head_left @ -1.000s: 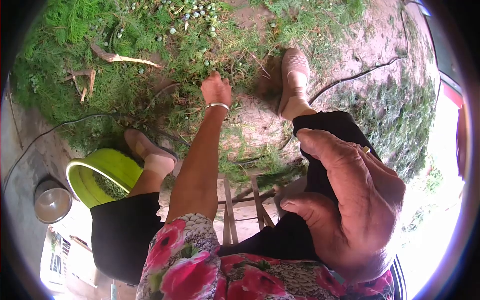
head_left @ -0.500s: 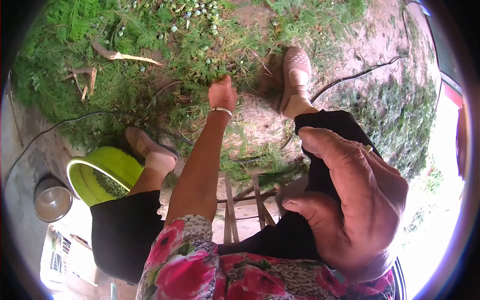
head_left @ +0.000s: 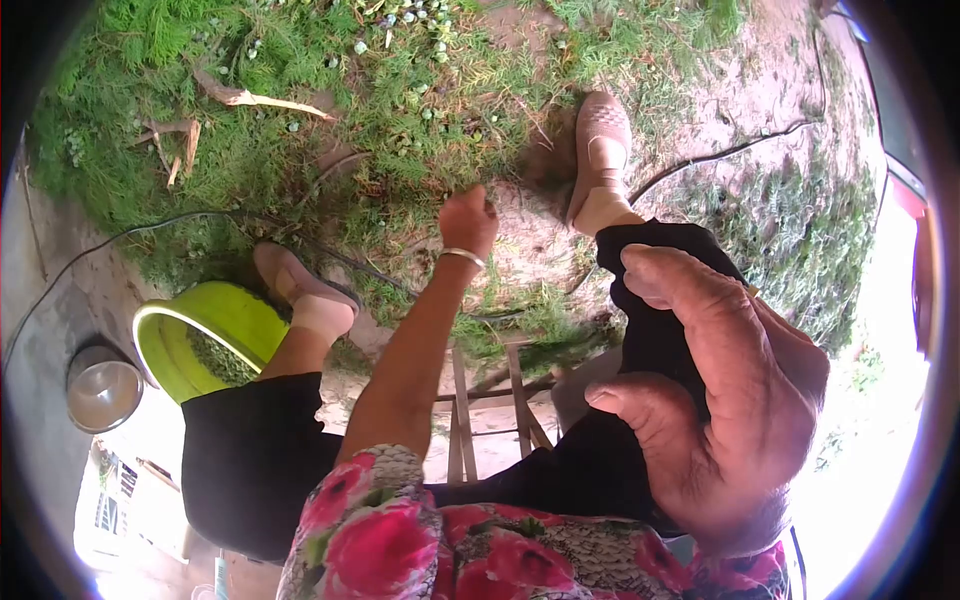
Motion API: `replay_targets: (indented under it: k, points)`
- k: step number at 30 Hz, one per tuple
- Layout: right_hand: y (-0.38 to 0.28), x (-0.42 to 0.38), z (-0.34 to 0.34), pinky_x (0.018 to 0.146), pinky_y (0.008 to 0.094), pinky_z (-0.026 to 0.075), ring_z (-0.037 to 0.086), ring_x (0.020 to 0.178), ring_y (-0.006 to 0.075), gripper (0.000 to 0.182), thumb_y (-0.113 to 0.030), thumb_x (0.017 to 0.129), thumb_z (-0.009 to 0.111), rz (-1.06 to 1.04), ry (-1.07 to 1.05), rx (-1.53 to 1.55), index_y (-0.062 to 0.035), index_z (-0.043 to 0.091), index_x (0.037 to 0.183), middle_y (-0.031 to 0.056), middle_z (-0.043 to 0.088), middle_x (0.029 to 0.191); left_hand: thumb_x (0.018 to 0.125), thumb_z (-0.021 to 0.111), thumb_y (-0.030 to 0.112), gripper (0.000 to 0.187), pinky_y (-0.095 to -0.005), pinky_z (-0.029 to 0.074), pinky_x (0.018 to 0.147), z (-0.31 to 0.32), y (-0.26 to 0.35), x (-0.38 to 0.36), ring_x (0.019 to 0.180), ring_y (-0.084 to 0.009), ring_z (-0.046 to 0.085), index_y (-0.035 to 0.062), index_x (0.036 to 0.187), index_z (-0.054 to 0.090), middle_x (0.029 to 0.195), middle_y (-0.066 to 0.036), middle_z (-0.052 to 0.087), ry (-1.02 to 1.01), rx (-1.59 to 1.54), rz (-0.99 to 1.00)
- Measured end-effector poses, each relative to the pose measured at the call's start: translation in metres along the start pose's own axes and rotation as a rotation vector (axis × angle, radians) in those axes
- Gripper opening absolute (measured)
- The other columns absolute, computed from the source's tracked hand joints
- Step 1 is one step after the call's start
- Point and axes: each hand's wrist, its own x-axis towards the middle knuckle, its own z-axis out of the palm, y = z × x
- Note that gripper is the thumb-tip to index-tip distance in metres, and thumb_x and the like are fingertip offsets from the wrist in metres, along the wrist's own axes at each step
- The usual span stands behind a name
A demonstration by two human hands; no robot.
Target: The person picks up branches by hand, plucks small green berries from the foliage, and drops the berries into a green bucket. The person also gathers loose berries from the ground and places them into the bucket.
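Note:
My left hand (head_left: 468, 222), with a pale bracelet (head_left: 462, 257) at the wrist, is over the ground between my feet. Its fingers are curled closed; anything inside them is hidden. Just beyond it lie green conifer sprigs (head_left: 400, 165) with small pale round cones (head_left: 440, 52) scattered among them. Large and close to the camera, my right hand (head_left: 735, 400) hangs above my right knee. Its thumb and curved forefinger stand apart, and no object shows between them.
At the left are a lime-green tub (head_left: 225, 305) holding small green bits and a metal bowl (head_left: 104, 392). A black cable (head_left: 110, 248) crosses the ground. Broken branches (head_left: 262, 100) lie among the greenery. Below my arm shows a wooden frame (head_left: 462, 415).
My left hand has drawn back from the sprigs, toward me and slightly right, still closed. My right hand has shifted slightly right, its thumb and forefinger still apart.

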Motion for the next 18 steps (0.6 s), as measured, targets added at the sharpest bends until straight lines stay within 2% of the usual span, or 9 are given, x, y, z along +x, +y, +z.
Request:
replay_targets:
  k: [5,7,9,10,12,13,16,17,18]
  points:
    - [0.0,0.004,0.01,0.076,0.0345,0.053,0.066,0.085,0.0294,0.054,-0.027,0.072,0.072,-0.031,0.139,0.113,0.0118,0.055,0.105,0.0203,0.065,0.094,0.069,0.061,0.005,0.009,-0.0424,0.05,0.055,0.032,0.007,-0.001,0.064,-0.0283,0.062,-0.0015,0.07,0.054,0.067,-0.017,0.058,0.065,0.24,-0.168]
    - [-0.024,0.019,-0.012,0.076,0.0344,0.053,0.066,0.085,0.0294,0.054,-0.027,0.072,0.072,0.231,-0.223,-0.118,0.012,0.055,0.105,0.0204,0.064,0.094,0.067,0.061,0.004,0.011,-0.0421,0.049,0.054,0.022,0.009,0.0,0.064,-0.0282,0.061,-0.0022,0.07,0.053,0.066,-0.017,0.057,0.06,0.241,-0.247]
    - [-0.028,0.023,-0.014,0.076,0.0341,0.053,0.066,0.085,0.029,0.053,-0.027,0.072,0.072,0.256,-0.309,-0.171,0.0116,0.055,0.105,0.0201,0.064,0.094,0.064,0.062,0.004,0.012,-0.0374,0.047,0.052,0.008,0.003,-0.004,0.057,-0.0269,0.059,-0.0038,0.069,0.054,0.061,-0.017,0.055,0.007,-0.061,-0.175]
    - [-0.029,0.024,-0.014,0.077,0.0339,0.053,0.066,0.085,0.0285,0.053,-0.026,0.072,0.072,0.286,-0.391,-0.226,0.0112,0.056,0.105,0.0198,0.064,0.094,0.064,0.062,0.004,0.012,-0.0374,0.047,0.052,0.0,0.001,-0.008,0.057,-0.0269,0.059,-0.0038,0.069,0.054,0.061,-0.017,0.055,0.01,-0.057,-0.174]
    - [-0.025,0.018,-0.01,0.077,0.0338,0.053,0.066,0.086,0.0282,0.052,-0.026,0.072,0.072,0.237,-0.314,-0.199,0.0103,0.056,0.106,0.0193,0.064,0.094,0.063,0.061,0.002,0.009,-0.0318,0.045,0.051,-0.012,-0.001,-0.025,0.05,-0.0215,0.055,-0.0036,0.069,0.058,0.057,-0.016,0.055,-0.175,-0.368,-0.297]
    - [-0.022,0.013,-0.006,0.077,0.0336,0.052,0.066,0.086,0.028,0.051,-0.026,0.072,0.073,0.191,-0.241,-0.172,0.0095,0.057,0.106,0.0188,0.065,0.094,0.07,0.062,0.003,0.009,-0.0282,0.037,0.043,-0.002,-0.01,-0.04,0.045,-0.0094,0.045,-0.0015,0.064,0.058,0.055,-0.003,0.055,-0.116,-0.689,-0.365]
    - [-0.011,0.001,0.007,0.078,0.0332,0.052,0.066,0.087,0.0271,0.05,-0.025,0.071,0.073,0.039,-0.024,-0.084,0.0069,0.058,0.106,0.0172,0.065,0.094,0.074,0.063,0.002,0.011,-0.0242,0.035,0.044,-0.02,-0.013,-0.049,0.048,-0.0046,0.042,-0.0009,0.064,0.06,0.054,0.003,0.051,0.068,-0.788,-0.397]
    - [-0.01,-0.001,0.008,0.078,0.033,0.052,0.065,0.087,0.0268,0.049,-0.024,0.07,0.073,-0.011,0.05,-0.055,0.006,0.058,0.106,0.0167,0.065,0.094,0.071,0.068,0.005,0.007,-0.0271,0.04,0.049,-0.032,-0.019,-0.048,0.051,-0.0087,0.046,-0.0005,0.072,0.064,0.056,-0.007,0.057,0.091,-0.723,-0.469]
    - [-0.011,0.0,0.006,0.078,0.033,0.052,0.065,0.087,0.0268,0.049,-0.024,0.07,0.073,-0.015,0.05,-0.049,0.006,0.058,0.106,0.0167,0.065,0.094,0.071,0.068,0.005,0.007,-0.0271,0.04,0.049,-0.041,-0.029,-0.046,0.051,-0.0087,0.046,-0.0005,0.072,0.064,0.056,-0.007,0.057,0.096,-0.717,-0.47]
